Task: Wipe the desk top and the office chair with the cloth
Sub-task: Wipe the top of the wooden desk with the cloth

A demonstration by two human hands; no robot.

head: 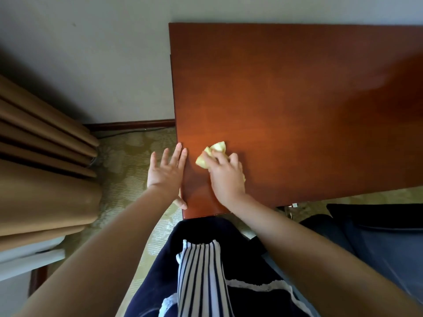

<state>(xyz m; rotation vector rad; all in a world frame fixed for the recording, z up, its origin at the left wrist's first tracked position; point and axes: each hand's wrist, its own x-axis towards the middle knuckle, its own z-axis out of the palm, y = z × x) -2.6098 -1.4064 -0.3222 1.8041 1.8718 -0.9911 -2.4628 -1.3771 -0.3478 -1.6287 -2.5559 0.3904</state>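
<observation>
Where the reddish-brown wooden table (297, 106) meets the pale wall (96, 53), its polished top fills the upper right of the view, bare apart from the cloth and the hands at its near left corner. Right hand (225, 172): palm down on the table top, fingers curled and pressed onto a crumpled yellow cloth (214, 154), which lies on the wood just right of the table's left edge; folds of the cloth show beyond the fingertips and at the hand's right side. Left hand (166, 172): fingers spread and straight, holding nothing, laid at the table's left edge with its fingertips reaching over the wood and its thumb touching the edge near the corner. Left of the table, a patterned yellowish carpet (128, 161) runs to a dark wooden skirting board (130, 125) along the base of the wall. Tan curtains (43, 156) hang in heavy folds at far left. A dark upholstered seat (377, 227), possibly the office chair, lies at near right, below the table's near edge. Dark clothing with a striped panel (201, 275) occupies the near centre.
</observation>
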